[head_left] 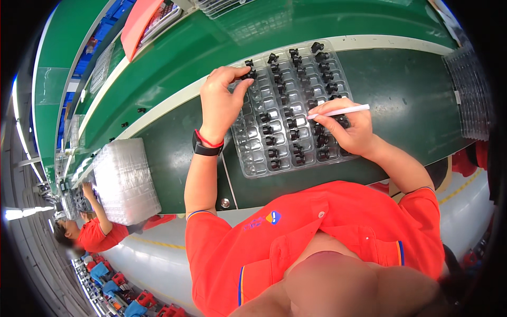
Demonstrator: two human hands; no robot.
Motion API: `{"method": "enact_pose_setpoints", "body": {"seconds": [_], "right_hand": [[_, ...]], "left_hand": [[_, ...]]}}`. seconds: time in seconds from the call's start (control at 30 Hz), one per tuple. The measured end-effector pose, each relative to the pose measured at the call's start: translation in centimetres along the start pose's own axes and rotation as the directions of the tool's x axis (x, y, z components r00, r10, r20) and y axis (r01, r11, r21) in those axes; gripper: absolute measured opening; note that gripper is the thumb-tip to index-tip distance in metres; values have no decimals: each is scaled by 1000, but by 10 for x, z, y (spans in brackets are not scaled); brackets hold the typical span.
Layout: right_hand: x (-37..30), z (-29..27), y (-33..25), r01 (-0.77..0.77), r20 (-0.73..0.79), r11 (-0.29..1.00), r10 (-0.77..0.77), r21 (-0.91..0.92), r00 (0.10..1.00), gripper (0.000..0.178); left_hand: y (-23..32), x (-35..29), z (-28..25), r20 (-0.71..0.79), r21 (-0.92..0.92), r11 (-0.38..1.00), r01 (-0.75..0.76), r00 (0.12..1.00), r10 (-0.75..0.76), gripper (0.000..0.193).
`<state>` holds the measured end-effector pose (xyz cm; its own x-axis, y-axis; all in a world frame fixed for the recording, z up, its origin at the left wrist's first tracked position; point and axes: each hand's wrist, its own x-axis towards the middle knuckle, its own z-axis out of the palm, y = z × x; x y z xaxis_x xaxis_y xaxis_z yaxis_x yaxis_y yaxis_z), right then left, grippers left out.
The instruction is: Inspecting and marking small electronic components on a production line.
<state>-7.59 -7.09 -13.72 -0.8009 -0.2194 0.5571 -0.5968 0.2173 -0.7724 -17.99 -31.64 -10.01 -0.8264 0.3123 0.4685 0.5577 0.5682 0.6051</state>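
A clear plastic tray [253,168] with rows of moulded pockets lies on the green work surface in front of me. Many of its pockets hold small black parts [294,134]; several at the left side hold none. At the tray's far left corner, my left hand [224,98] has thumb and forefinger closed around a small black part [248,75]. My right hand [346,127] grips a slim white pen-like stick [346,110] over the tray's right half. The stick's tip points left, close to the middle rows. Some black parts are hidden under my right hand.
Stacked clear trays stand at the left [127,179] and at the far right [470,95]. A pale raised edge [369,42] borders the green conveyor behind. Loose black parts [141,110] lie left. Another person in red [100,232] works farther left.
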Motion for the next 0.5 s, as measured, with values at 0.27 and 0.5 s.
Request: {"method": "enact_pose_setpoints", "body": {"seconds": [0.27,0.5], "right_hand": [[3,2,0,-1,21,1000,1,-10,1000,12],[3,0,-8,-57,33,997,58,-45,998,10]], "left_hand": [[-15,-1,8,170,93,986,-140,978,123,21],[-21,-5,8,166,153,975,-160,977,134,21]]}}
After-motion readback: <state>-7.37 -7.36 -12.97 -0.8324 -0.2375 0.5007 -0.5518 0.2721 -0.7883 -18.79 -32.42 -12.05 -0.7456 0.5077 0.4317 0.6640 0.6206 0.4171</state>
